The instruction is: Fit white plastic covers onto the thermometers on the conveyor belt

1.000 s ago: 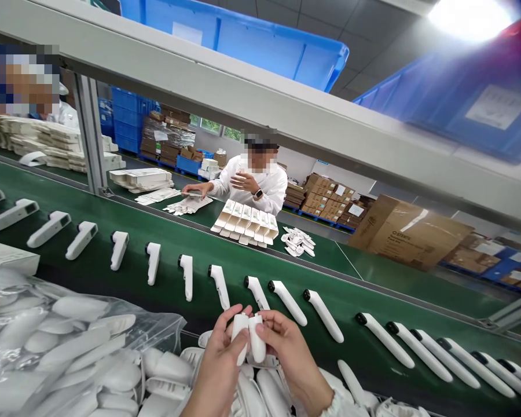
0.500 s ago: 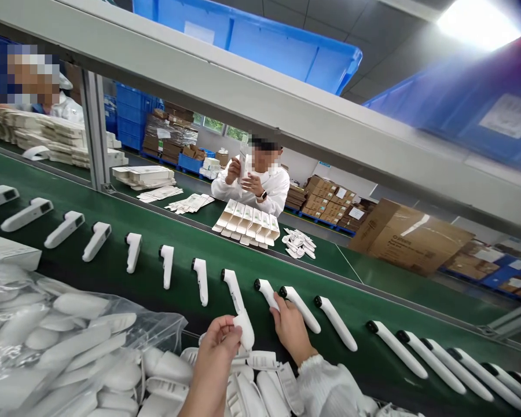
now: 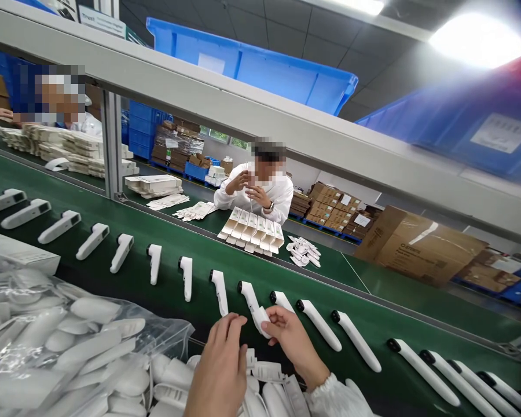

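Note:
My right hand (image 3: pixel 296 343) pinches a white plastic cover (image 3: pixel 260 317) against the lower handle of a white infrared thermometer (image 3: pixel 248 294) with a black head. Whether the cover is fully seated cannot be told. To its left, my left hand (image 3: pixel 219 365) has bent fingers, with the thumb apart and nothing visible in it. Its fingertips are close to the lower end of a neighbouring thermometer (image 3: pixel 218 289); contact is unclear. Just right of the worked-on piece, another thermometer (image 3: pixel 282 300) is partly hidden behind my right hand. Below my hands is a pile of loose white covers (image 3: pixel 173 370).
More thermometers (image 3: pixel 319 327) lie in a row along the green belt (image 3: pixel 156 307). A clear plastic bag (image 3: pixel 169 330) of white parts fills the lower left. Across the belt, a person (image 3: pixel 278 191) sits behind open white cartons (image 3: pixel 254 229). A grey beam (image 3: pixel 243 104) crosses overhead.
The thermometers have shifted right along the belt. My left hand has let go of the cover, and my right hand has moved from the neighbouring thermometer onto that cover.

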The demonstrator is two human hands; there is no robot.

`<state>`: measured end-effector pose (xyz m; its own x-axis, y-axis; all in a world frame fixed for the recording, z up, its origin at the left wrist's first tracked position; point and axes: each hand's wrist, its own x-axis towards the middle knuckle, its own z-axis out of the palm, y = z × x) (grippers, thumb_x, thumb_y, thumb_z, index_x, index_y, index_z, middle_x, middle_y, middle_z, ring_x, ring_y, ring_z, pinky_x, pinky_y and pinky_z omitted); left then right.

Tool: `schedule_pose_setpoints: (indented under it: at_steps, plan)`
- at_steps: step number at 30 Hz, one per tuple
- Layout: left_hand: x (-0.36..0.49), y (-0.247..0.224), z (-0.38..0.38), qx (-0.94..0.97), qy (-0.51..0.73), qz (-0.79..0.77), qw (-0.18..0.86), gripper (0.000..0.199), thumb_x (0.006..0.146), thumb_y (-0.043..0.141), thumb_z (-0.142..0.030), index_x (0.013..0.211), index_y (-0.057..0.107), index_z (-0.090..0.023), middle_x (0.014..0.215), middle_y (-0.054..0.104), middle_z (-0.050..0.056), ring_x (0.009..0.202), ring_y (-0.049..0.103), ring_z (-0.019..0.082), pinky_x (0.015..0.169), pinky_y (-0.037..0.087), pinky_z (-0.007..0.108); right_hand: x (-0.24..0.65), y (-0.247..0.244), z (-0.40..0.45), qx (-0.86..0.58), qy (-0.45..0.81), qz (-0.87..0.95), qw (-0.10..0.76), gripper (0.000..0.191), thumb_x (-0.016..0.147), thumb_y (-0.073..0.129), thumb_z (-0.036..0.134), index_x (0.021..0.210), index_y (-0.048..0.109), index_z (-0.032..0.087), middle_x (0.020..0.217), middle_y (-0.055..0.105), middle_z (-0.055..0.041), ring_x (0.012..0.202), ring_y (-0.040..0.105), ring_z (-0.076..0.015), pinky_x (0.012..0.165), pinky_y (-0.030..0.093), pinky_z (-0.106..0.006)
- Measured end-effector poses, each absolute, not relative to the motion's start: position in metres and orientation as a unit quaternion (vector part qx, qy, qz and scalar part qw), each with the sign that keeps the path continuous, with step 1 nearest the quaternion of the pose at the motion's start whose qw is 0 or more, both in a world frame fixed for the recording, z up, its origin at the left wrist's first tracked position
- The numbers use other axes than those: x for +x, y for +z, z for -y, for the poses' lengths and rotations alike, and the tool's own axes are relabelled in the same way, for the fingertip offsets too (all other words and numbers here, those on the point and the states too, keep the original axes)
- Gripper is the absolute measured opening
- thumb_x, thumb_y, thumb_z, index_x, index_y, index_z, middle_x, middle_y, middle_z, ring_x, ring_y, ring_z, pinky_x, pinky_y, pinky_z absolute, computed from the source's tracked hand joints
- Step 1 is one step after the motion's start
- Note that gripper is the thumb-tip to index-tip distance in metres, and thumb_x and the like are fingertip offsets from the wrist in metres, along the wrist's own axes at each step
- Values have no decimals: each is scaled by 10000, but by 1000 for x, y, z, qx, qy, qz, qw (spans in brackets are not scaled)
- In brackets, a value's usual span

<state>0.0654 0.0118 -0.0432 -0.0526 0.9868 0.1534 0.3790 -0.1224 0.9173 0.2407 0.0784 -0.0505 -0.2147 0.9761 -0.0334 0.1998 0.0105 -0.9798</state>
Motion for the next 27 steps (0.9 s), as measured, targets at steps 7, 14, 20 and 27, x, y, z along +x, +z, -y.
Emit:
schedule_pose_setpoints:
  at_steps: [7,14,20,27]
  plan:
    - [49,-74,-14,684,326,-617,213,489,754,355,-8,1034,718,-177,1126,673,204,1106,568,399,928,406,575,249,-87,-102,-603,160,736,263,488,818,509,62,1273,607,212,1149,631,-89,1062,604,-257,898,482,-329]
    - [49,-35,-18,681,217,-649,261,392,838,309,-21,1013,620,-182,973,657,113,946,602,279,797,437,373,255,-88,-107,-624,103,749,199,460,952,471,136,1407,535,140,1119,659,-144,1079,595,-307,922,475,-391]
    - [57,-37,-25,504,444,-516,532,260,912,419,-371,1095,518,-216,985,638,64,933,612,224,850,471,323,248,-54,-71,-499,333,701,387,440,943,611,440,1334,606,240,1340,558,-91,1215,511,-302,977,456,-399]
    - [67,-50,-17,631,349,-583,375,514,875,457,-348,1351,482,-156,1365,515,164,1274,459,322,1029,410,467,225,-54,-70,-422,542,562,461,342,818,745,450,1008,679,174,839,657,-45,753,610,-201,659,507,-281]
